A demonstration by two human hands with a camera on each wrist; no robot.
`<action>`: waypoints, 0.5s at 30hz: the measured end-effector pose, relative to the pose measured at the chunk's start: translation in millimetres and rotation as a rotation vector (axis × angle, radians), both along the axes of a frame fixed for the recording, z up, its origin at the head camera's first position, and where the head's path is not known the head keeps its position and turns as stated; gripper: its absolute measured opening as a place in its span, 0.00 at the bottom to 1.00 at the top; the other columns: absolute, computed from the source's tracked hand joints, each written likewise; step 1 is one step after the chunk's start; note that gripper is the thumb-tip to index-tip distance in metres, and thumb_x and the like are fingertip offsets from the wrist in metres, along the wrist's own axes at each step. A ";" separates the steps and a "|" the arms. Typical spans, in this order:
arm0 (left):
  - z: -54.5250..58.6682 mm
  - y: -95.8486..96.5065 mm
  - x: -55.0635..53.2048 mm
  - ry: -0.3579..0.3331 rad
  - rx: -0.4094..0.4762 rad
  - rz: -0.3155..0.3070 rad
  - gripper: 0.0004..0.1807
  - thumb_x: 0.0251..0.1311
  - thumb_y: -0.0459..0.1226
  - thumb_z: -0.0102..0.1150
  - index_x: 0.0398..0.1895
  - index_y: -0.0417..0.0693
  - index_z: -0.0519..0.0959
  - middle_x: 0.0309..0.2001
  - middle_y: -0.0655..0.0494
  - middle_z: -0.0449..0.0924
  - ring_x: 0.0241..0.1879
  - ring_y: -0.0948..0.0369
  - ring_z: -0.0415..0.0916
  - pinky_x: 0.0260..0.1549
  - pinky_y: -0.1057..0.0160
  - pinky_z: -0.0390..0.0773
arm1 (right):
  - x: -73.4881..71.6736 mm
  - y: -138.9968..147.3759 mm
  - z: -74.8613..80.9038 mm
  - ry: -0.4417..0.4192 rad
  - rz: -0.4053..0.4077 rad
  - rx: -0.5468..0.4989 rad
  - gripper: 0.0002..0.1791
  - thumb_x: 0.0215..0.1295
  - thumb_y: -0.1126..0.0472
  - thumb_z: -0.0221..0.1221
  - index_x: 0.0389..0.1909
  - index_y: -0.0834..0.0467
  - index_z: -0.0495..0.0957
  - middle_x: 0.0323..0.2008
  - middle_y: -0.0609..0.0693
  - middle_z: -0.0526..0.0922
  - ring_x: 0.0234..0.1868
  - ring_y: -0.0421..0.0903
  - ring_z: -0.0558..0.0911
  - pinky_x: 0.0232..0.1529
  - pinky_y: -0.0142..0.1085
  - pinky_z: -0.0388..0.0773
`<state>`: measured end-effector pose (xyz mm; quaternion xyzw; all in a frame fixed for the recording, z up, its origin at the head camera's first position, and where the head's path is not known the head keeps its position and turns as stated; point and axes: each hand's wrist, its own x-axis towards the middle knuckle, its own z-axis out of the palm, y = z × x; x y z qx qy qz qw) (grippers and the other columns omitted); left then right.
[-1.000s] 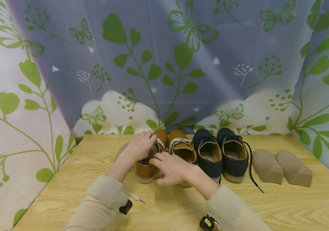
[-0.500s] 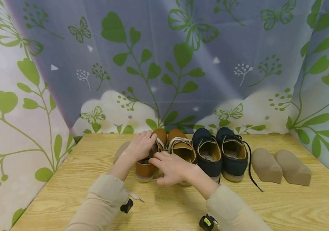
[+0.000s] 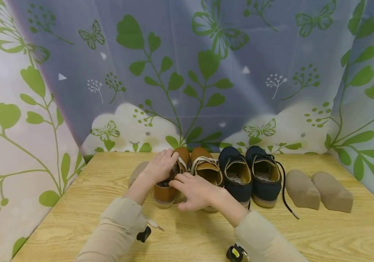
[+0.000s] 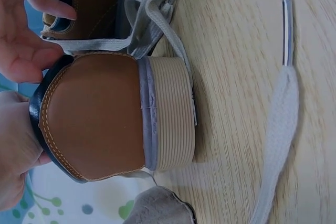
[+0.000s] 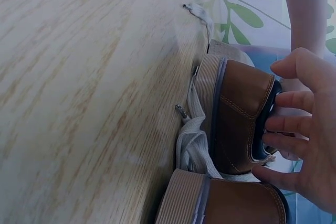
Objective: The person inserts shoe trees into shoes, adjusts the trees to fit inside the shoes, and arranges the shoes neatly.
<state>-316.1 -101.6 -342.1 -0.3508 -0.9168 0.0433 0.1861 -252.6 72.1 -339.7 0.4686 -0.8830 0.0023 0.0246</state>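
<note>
A brown leather lace-up shoe [image 3: 165, 194] stands heel toward me on the wooden table. My left hand [image 3: 160, 167] reaches over its opening with bent fingers; the fingertips are hidden, so what they hold cannot be seen. My right hand [image 3: 196, 189] lies at the shoe's right side. In the right wrist view its fingers [image 5: 291, 124] touch the dark padded collar, spread apart. The matching brown shoe [image 3: 203, 153] stands close on the right, partly behind that hand. A pale lace [image 3: 154, 222] with a metal tip trails on the table toward me.
Two navy lace-up shoes [image 3: 237, 182] stand right of the brown pair, a black lace [image 3: 288, 200] hanging from one. Two tan moulded shoe inserts [image 3: 303, 189] lie farther right. Another tan piece [image 3: 137, 173] shows behind my left wrist. A patterned curtain [image 3: 187, 72] closes the back.
</note>
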 end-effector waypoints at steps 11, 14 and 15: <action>6.5 -15.1 1.9 -0.134 0.036 0.024 0.15 0.59 0.41 0.60 0.42 0.39 0.71 0.37 0.48 0.69 0.37 0.53 0.70 0.37 0.58 0.73 | 0.1 1.1 0.4 -0.032 -0.018 0.000 0.32 0.59 0.47 0.57 0.64 0.52 0.64 0.56 0.48 0.66 0.55 0.46 0.68 0.50 0.38 0.70; 11.0 -23.9 5.1 -0.141 0.115 0.026 0.15 0.62 0.45 0.56 0.40 0.40 0.74 0.35 0.49 0.72 0.36 0.53 0.72 0.36 0.57 0.73 | 0.7 1.0 0.9 -0.019 -0.019 0.006 0.32 0.59 0.47 0.57 0.64 0.52 0.64 0.56 0.47 0.66 0.54 0.46 0.68 0.49 0.38 0.70; 12.8 -27.1 6.7 -0.144 0.146 0.034 0.15 0.63 0.45 0.55 0.39 0.40 0.75 0.35 0.49 0.72 0.35 0.53 0.72 0.35 0.57 0.73 | 1.0 1.0 1.3 -0.014 -0.020 0.008 0.32 0.60 0.47 0.56 0.64 0.52 0.64 0.56 0.47 0.66 0.54 0.46 0.68 0.49 0.38 0.70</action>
